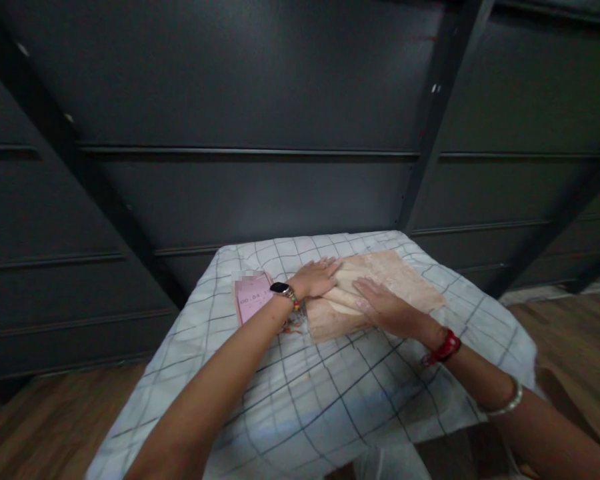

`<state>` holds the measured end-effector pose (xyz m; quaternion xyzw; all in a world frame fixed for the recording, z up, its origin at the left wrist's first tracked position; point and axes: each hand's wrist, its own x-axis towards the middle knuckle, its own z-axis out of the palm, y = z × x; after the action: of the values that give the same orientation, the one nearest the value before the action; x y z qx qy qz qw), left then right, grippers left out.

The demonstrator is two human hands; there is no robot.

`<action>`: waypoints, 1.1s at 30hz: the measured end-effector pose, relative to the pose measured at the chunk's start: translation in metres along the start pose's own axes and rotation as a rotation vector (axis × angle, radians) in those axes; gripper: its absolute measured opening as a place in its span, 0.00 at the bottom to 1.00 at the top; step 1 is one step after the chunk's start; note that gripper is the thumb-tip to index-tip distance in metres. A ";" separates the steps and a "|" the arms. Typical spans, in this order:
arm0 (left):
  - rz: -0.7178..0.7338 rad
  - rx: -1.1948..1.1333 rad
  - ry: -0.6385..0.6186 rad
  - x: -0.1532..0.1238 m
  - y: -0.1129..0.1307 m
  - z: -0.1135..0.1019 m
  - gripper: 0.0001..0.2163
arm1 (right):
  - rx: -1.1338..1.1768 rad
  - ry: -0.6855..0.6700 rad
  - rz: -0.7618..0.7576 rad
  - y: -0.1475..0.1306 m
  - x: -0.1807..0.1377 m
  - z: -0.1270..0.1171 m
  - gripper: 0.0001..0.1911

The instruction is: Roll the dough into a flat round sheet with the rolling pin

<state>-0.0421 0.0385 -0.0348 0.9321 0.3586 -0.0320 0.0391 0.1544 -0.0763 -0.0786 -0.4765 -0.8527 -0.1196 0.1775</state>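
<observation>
A pale flattened sheet of dough (346, 274) lies on a light brown, floury board (400, 270). Across the dough runs a pale cylinder (343, 298), which looks like a rolling pin or a roll of dough; I cannot tell which. My left hand (314, 279) rests flat at its left end, fingers stretched out. Over the right end lies my right hand (380, 303), with its fingers extended and whitened by flour. Both palms press from above, and neither hand wraps round anything. The hands cover the cylinder's ends.
A white checked cloth (300, 393) covers the table. Left of the board lies a pink-screened phone (253, 298) showing a timer, partly behind my left wrist. Small colourful bits (293, 328) lie by the board's left edge. A dark panelled wall (260, 200) stands behind the table.
</observation>
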 end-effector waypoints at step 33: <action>-0.001 0.010 0.049 -0.021 0.020 -0.004 0.26 | -0.067 -0.033 -0.132 -0.016 0.000 -0.018 0.20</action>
<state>-0.0444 0.0100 -0.0281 0.9327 0.3596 -0.0107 0.0256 0.1439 -0.0917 -0.0624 -0.4269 -0.8805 -0.1518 0.1392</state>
